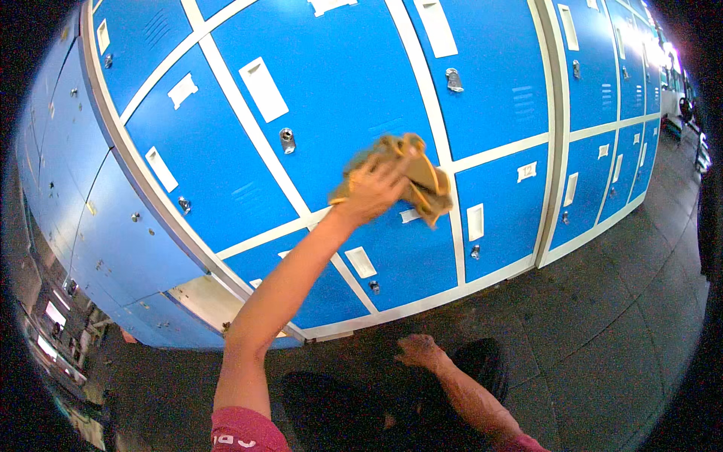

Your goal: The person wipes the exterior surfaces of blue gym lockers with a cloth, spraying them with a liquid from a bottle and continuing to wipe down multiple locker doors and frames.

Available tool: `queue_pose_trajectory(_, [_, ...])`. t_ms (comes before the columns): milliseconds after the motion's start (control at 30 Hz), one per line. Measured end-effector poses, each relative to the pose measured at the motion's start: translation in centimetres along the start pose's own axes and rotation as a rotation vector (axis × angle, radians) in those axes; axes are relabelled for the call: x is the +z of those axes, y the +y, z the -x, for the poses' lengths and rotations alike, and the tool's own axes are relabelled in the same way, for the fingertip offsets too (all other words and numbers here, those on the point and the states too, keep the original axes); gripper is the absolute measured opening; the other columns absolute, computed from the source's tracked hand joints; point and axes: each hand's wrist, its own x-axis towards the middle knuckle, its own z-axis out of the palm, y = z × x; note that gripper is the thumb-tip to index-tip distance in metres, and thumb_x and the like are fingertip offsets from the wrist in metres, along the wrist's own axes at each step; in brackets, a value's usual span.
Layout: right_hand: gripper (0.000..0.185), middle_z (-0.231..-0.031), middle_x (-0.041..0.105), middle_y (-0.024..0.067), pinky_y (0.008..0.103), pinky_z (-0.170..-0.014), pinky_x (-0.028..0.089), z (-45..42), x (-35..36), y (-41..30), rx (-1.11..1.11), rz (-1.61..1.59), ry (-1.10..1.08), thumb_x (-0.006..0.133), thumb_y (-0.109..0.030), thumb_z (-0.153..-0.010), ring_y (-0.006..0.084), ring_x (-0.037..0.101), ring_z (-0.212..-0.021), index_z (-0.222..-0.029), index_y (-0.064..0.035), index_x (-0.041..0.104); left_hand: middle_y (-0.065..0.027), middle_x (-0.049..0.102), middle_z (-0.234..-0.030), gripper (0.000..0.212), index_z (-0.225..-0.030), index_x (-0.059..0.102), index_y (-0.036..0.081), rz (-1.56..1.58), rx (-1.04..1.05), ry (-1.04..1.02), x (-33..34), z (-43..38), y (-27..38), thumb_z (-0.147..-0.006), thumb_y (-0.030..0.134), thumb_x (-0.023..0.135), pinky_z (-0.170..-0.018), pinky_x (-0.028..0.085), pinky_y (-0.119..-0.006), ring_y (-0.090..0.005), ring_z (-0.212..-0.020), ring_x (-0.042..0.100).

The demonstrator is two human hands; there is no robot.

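Note:
My left hand (pixel 375 189) presses a bunched brown cloth with orange edging (pixel 426 175) against the blue metal lockers (pixel 339 73). The cloth lies over the lower part of one large locker door and the top of the smaller door below it, beside a white frame strip. My right hand (pixel 419 350) hangs low above the dark floor, away from the lockers; its fingers look loosely curled, and I see nothing in it. Each locker door has a white recessed handle (pixel 264 89) and a metal lock (pixel 287 141).
More blue lockers (pixel 590 186) run off to the right. At the left stands a paler blue cabinet (pixel 130 226) with an open compartment (pixel 209 299) near its bottom. Dark floor tiles (pixel 599 327) spread below, and gym-like equipment (pixel 686 121) shows at the far right.

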Motion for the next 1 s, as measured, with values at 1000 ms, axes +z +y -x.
queue_pose_trajectory(1000, [0.041, -0.097, 0.066, 0.0181, 0.0527, -0.082, 0.050, 0.5, -1.9, -1.6, -0.033, -0.022, 0.000, 0.059, -0.043, -0.082, 0.0378, 0.062, -0.096, -0.099, -0.0061, 0.064, -0.0164, 0.050, -0.131, 0.020, -0.096, 0.061, 0.002, -0.068, -0.400, 0.174, -0.6, -0.6, 2.7, -0.079, 0.011, 0.054, -0.093, 0.042, -0.044, -0.0305, -0.122, 0.047])
